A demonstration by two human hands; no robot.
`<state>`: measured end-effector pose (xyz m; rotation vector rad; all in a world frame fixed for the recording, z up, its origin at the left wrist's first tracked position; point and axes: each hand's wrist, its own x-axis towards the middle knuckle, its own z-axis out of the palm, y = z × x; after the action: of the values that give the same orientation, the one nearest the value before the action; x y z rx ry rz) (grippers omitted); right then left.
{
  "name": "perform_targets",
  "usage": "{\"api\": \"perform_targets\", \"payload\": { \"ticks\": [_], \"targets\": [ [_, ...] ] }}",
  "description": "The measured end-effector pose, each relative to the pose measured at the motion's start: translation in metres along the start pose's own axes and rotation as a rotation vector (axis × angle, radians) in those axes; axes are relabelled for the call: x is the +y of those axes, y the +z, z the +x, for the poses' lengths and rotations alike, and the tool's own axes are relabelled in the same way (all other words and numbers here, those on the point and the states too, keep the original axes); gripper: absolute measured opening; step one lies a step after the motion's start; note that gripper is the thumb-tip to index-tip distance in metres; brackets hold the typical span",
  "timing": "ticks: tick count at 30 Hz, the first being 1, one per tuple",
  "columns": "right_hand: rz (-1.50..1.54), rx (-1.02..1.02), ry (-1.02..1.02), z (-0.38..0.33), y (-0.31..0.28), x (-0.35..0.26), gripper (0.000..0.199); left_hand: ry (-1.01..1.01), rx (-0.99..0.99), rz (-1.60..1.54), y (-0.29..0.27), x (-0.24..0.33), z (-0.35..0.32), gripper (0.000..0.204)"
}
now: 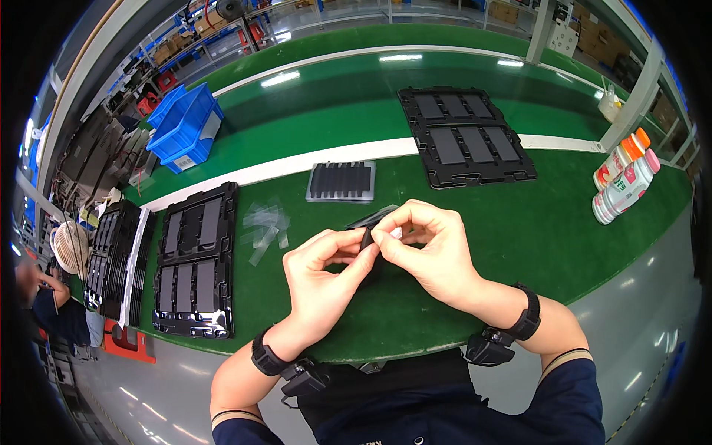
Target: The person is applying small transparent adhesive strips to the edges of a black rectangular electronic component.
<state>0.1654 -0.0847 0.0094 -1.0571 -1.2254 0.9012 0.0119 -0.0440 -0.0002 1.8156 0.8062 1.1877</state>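
Observation:
My left hand [326, 274] and my right hand [437, 252] meet above the green tabletop. Each pinches with thumb and fingertips at a small, thin black piece [367, 236], mostly hidden by the fingers. A dark glossy strip [371, 217] shows just behind the fingertips; I cannot tell whether it is part of the held piece. Beyond my hands lies a shallow clear tray [313, 196] with several black strips in a row. Loose clear film pieces [267, 227] are scattered left of my hands.
A black moulded tray [228, 259] with flat grey rectangles lies left; another [445, 178] lies far right. Black trays [110, 256] are stacked at far left. Blue bins [185, 130] stand at the back left, bottles [627, 185] at the right edge. Another person [61, 302] is at far left.

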Motion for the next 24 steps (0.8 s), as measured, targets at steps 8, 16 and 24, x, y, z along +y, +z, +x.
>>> {"api": "perform_targets", "payload": {
  "ticks": [8,16,24],
  "targets": [
    [0.108,-0.031,0.03,0.0,0.002,0.006,0.011,0.083,-0.032,0.103,-0.001,0.005,-0.002,0.017],
    [-0.323,0.022,-0.131,0.017,-0.019,-0.007,0.033,-0.102,-0.191,-0.105,-0.018,0.003,0.008,0.026],
    [-0.334,-0.598,-0.131,0.039,-0.046,0.009,0.023,-0.382,-0.417,-0.381,-0.025,0.007,0.015,0.025]
  ]
}}
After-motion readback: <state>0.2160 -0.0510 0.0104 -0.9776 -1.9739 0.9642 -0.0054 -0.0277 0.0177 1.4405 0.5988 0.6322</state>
